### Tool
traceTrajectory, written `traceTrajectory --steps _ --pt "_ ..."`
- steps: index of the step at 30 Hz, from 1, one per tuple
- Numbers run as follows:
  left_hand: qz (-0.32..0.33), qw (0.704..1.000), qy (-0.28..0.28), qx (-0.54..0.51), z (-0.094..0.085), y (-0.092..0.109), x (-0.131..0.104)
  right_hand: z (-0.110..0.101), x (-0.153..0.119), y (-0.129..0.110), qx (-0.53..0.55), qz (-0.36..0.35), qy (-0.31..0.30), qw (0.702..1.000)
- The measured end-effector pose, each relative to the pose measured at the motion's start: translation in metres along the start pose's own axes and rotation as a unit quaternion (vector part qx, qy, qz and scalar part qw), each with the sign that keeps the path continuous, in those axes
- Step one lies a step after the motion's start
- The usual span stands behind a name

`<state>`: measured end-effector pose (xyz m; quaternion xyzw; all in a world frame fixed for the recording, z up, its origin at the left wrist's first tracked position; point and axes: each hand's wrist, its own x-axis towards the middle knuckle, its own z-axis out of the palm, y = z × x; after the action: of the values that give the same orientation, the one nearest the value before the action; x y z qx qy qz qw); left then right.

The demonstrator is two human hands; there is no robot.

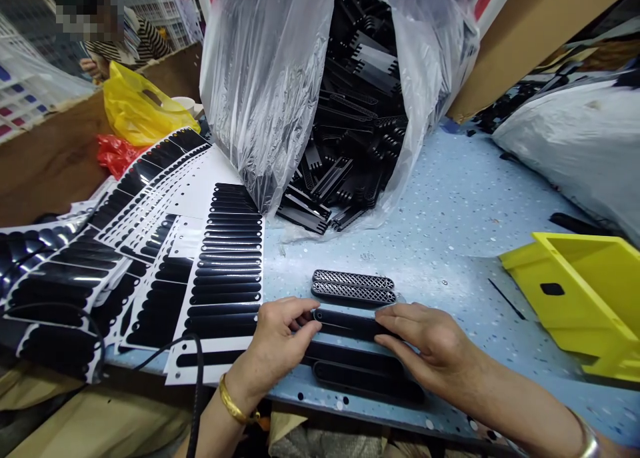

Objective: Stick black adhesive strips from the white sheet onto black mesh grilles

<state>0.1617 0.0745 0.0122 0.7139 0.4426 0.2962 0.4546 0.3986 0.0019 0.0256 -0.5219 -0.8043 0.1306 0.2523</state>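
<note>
Between left hand (281, 335) and right hand (425, 335): black bar (347, 324), pinched at both ends.

Head cam, fwd/down (prob. close).

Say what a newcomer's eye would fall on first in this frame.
Probably the big clear bag at top centre, its open mouth showing a heap of black parts. Next, perhaps, the bright yellow bin at the right, and the sheets of black strips spread across the left. Lower centre, the left grip and right grip hold a black piece by its ends.
</note>
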Motion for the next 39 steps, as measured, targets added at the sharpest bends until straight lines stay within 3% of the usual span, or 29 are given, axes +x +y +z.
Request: traceTrajectory --steps 7,15,23,39 --pt "-0.037 0.998 -0.036 -0.020 -0.003 0.001 0.002 0.000 0.000 -0.001 -0.006 -0.002 -0.009 1.000" --pt "-0.095 0.994 -0.034 -0.036 -0.003 0.002 0.009 0.001 -0.002 0.001 -0.017 -0.001 -0.016 1.000" --pt "-0.062 0.994 -0.053 0.071 0.002 0.007 0.017 0.001 -0.002 0.000 -0.024 -0.005 -0.010 1.000" --pt "-0.040 0.996 -0.082 0.024 -0.007 0.003 0.013 0.005 -0.003 0.004 0.003 0.000 -0.004 1.000"
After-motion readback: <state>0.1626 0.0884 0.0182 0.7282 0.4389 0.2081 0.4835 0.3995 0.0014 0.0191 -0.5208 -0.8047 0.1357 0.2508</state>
